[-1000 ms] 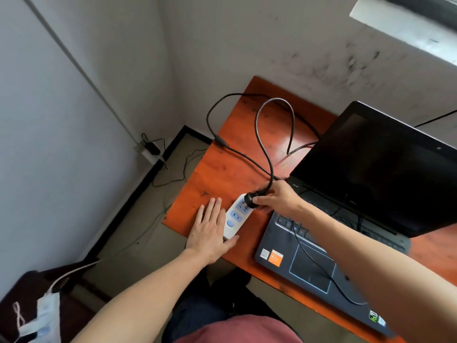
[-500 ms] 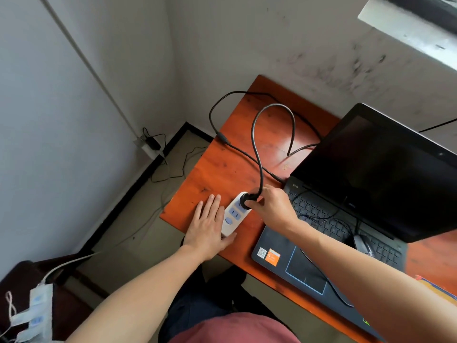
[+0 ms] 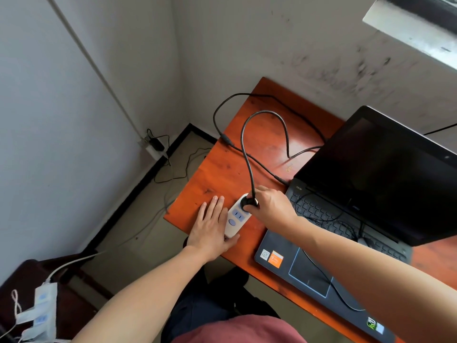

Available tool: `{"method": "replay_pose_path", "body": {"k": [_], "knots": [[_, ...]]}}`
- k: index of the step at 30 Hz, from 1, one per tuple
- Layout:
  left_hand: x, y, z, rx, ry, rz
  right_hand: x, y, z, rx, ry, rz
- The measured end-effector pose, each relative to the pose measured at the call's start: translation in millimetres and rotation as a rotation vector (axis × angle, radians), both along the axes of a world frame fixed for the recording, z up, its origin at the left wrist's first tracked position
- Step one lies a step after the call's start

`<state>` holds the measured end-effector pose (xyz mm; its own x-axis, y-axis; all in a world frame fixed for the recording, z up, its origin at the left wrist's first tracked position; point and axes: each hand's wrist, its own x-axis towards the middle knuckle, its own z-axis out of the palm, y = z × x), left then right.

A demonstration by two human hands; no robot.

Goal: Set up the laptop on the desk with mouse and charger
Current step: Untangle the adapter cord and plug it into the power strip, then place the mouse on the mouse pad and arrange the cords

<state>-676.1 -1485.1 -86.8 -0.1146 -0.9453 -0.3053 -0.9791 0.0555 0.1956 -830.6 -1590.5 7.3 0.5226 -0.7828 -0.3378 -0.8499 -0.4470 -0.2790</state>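
Desk (image 3: 267,144), right hand (image 3: 270,206) curled round plug (image 3: 248,203)

- We'd call this a plain room at home, not an office.
- Small orange wood desk (image 3: 222,174) sits tight in a corner, with a laptop (image 3: 371,174) open on it.
- The white walls (image 3: 333,70) look scuffed and smudgy under a worn sill (image 3: 408,28).
- Low wall socket (image 3: 154,144) has a black adapter in it, and thin cables (image 3: 173,174) trail over the bare floor (image 3: 148,231).
- White power strip (image 3: 42,308) lies on dark furniture, lower left.
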Motion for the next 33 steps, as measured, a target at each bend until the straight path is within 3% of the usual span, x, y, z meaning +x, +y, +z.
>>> {"method": "replay_pose_path", "body": {"k": [4,9,20,27,33], "knots": [[-0.1,1.2,0.1,-0.003,0.000,-0.003,5.9,12.4,-3.3,-0.052,0.117,0.120],[-1.4,-1.0,0.2,-0.002,-0.010,-0.004,1.8,0.2,-2.8,0.042,0.041,0.031],[1.2,-1.2,-2.0,0.024,-0.036,-0.022,2.0,2.1,-14.1,0.006,0.053,0.094],[1.3,-3.7,5.1,0.084,-0.059,-0.039,-4.1,10.1,-19.5,0.005,-0.022,0.002],[11.1,-13.8,32.7,0.257,-0.084,-0.144,-12.7,18.5,-17.6,0.063,-0.117,-0.150]]}}
